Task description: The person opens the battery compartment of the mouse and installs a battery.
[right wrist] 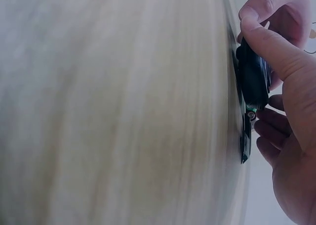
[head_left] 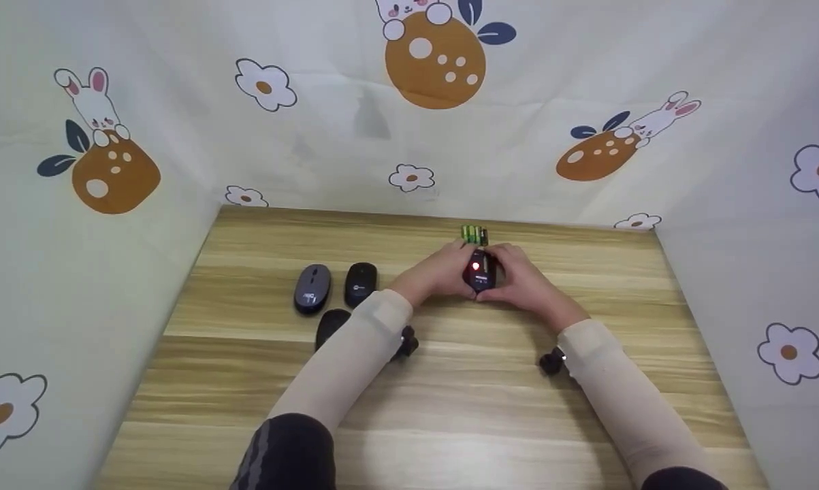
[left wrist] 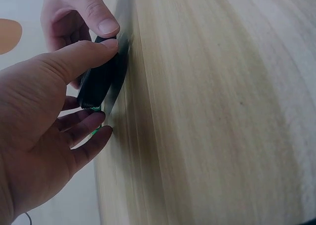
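Note:
A black computer mouse (head_left: 481,278) is held underside up between both hands, its red sensor light glowing toward the head camera. My left hand (head_left: 443,271) grips its left side, thumb at the near end and fingers toward the far end. On the opposite side my right hand (head_left: 523,280) holds it the same way. Both thumbs meet at the near end in the left wrist view, where the mouse (left wrist: 101,79) is tilted close over the table. Just beyond the fingertips lie several small green batteries (head_left: 472,235) in a row, with a dark piece at its right end.
To the left stand a grey mouse (head_left: 312,289) and a black mouse (head_left: 361,284). Another dark mouse (head_left: 330,325) is partly covered by the left forearm. The wooden table (head_left: 477,408) ends at a patterned cloth wall (head_left: 327,156) at the back and sides.

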A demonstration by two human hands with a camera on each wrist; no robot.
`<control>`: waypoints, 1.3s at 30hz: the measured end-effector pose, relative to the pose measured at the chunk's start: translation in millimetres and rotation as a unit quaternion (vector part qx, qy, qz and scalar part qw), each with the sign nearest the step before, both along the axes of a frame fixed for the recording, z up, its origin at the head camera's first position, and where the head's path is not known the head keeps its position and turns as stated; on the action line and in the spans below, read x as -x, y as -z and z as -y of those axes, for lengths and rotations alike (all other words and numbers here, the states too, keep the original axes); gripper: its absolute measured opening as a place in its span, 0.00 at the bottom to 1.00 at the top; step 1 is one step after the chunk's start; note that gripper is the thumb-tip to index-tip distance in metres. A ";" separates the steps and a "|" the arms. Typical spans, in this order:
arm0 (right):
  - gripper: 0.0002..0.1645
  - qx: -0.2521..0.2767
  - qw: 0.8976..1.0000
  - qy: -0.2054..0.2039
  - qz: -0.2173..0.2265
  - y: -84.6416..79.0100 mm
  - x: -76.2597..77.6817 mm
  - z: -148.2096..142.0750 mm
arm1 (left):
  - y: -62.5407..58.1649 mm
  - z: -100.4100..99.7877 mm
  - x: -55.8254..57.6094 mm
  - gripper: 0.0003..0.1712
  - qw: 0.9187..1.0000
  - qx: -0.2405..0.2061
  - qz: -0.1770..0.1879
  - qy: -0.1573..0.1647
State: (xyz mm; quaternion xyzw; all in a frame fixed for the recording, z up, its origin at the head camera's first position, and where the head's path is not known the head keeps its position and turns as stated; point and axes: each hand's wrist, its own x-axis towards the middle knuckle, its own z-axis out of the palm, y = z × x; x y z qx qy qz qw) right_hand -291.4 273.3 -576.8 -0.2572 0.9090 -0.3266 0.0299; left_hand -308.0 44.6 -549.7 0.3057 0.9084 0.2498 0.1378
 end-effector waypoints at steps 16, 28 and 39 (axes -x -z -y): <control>0.62 0.017 1.000 0.009 0.002 -4.8 -7.9 1.4 | -7.0 3.9 -2.1 0.61 1.000 -0.014 -0.017 0.005; 0.56 0.086 0.996 0.000 -0.006 -12.5 -29.7 5.7 | -21.4 35.1 -19.1 0.57 0.999 -0.031 0.000 -0.010; 0.52 0.126 0.991 -0.020 -0.040 -17.9 -56.5 18.3 | -26.1 70.3 -46.5 0.48 0.994 -0.111 -0.014 -0.004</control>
